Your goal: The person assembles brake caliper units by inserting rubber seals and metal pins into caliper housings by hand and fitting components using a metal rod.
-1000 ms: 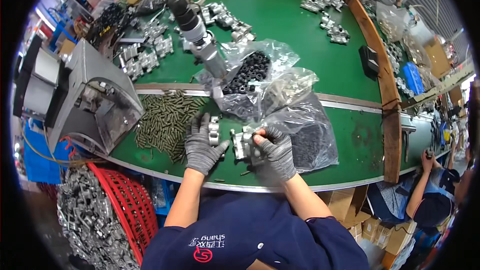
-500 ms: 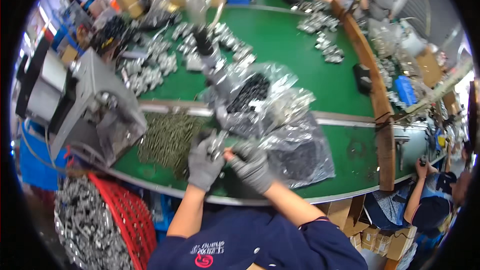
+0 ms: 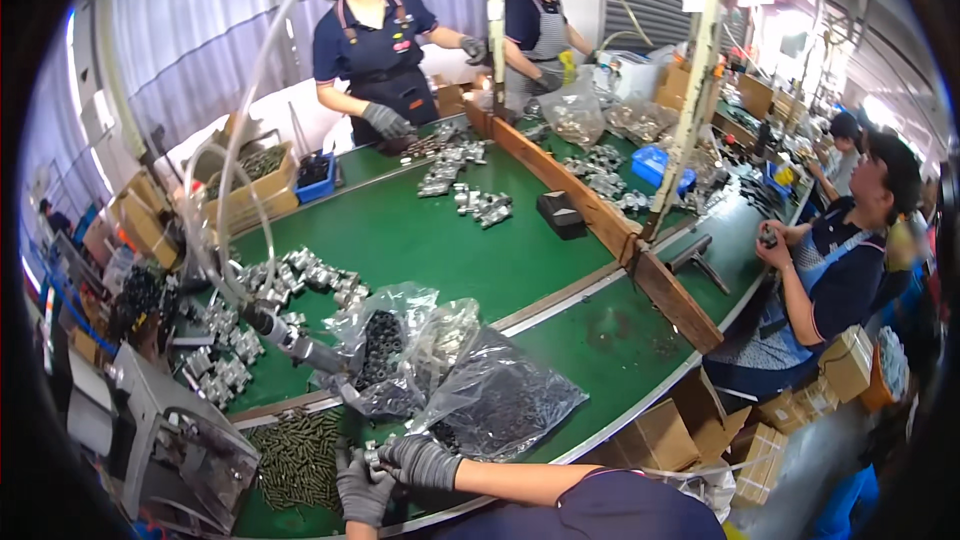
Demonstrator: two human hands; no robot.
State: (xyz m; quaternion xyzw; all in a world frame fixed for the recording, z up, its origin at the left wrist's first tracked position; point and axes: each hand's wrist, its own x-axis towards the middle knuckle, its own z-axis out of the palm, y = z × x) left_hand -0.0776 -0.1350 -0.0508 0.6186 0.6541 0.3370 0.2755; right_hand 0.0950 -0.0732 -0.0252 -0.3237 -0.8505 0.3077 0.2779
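Observation:
Both hands wear grey knit gloves and meet low in the view, at the near edge of the green table (image 3: pixel 590 340). My left hand (image 3: pixel 362 492) is closed round a small silvery metal part (image 3: pixel 374 456). Against the same part, my right hand (image 3: pixel 422 462) has its fingers closed; the gloves hide much of it. Left of them lies a heap of olive-brass pins or screws (image 3: pixel 300 462). Just beyond sit open plastic bags: one of small black parts (image 3: pixel 380 345), a clear one (image 3: pixel 450 332) and a dark-filled one (image 3: pixel 510 395). A hose-fed power screwdriver (image 3: pixel 300 342) lies over the bags.
A grey metal machine (image 3: pixel 175 440) stands at left. Silvery metal parts (image 3: pixel 215 365) lie behind it, more (image 3: pixel 485 205) farther off. A wooden board (image 3: pixel 600 215) divides the table, with a black block (image 3: pixel 560 212) beside it. Co-workers (image 3: pixel 375 50) stand across and at right (image 3: pixel 835 250).
The view has swung up and to the right, so the hands appear lower and co-workers come into sight. Both hands stay together at the metal part.

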